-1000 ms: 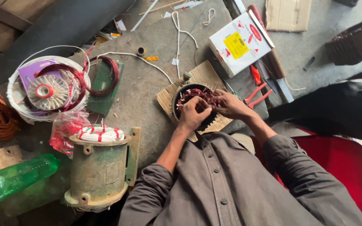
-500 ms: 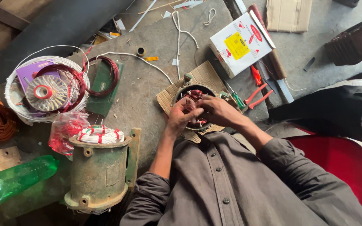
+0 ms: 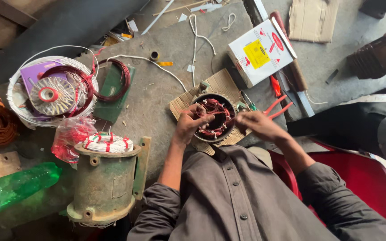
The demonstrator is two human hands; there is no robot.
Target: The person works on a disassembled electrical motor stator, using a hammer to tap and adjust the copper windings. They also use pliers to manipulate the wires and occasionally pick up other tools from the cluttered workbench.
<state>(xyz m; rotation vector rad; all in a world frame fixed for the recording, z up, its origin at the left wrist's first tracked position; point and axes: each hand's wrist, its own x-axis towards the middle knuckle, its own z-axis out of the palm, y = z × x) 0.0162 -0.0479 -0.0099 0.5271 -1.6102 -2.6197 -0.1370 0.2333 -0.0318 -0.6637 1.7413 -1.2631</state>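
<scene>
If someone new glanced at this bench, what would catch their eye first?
Probably both hands, left hand and right hand, working on the round motor stator with red windings at the centre. Next, the old green motor housing lower left, then the white box above.

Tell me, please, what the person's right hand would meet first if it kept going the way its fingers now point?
Probably the round motor stator: the right hand points leftward at its rim, almost touching. Depth is unclear from above.

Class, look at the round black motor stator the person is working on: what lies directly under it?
Under the stator lies a piece of corrugated cardboard on the grey worktop. The left hand and right hand cover parts of its rim; the cardboard's middle is hidden beneath it.
</scene>
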